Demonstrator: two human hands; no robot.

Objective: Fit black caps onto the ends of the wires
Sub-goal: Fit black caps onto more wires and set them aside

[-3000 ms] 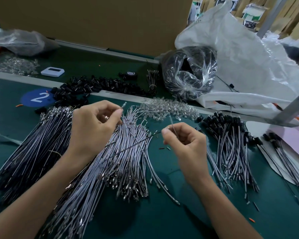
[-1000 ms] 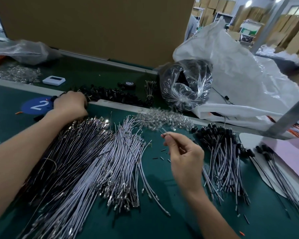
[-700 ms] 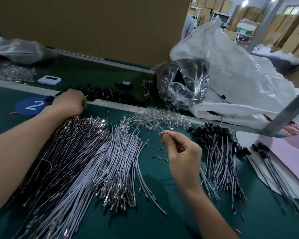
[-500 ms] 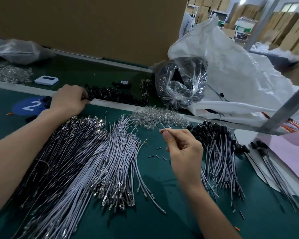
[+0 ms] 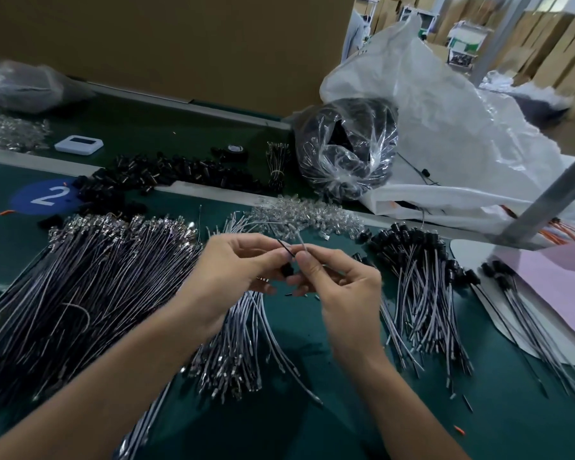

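Note:
My left hand point(image 5: 236, 267) pinches a small black cap point(image 5: 287, 269) at its fingertips. Right beside it, my right hand point(image 5: 341, 287) pinches a thin wire pair point(image 5: 287, 249) whose ends stick up between the two hands. The hands meet above the green mat, in front of a heap of clear LEDs point(image 5: 307, 216). Loose black caps point(image 5: 166, 175) lie in a long pile at the back left. Uncapped wires point(image 5: 90, 280) fan out on the left. Wires with black caps fitted point(image 5: 415, 260) lie on the right.
A clear bag of black parts point(image 5: 346, 144) and a big white plastic sack point(image 5: 462, 134) stand at the back right. A white device point(image 5: 79, 145) and a blue "2" sticker point(image 5: 44, 197) sit back left. Pink paper point(image 5: 565, 287) and a metal post point(image 5: 551, 207) are on the right.
My left hand left the black cap pile at the back left and came to the middle with a cap. It now meets my right hand, which kept hold of the wire.

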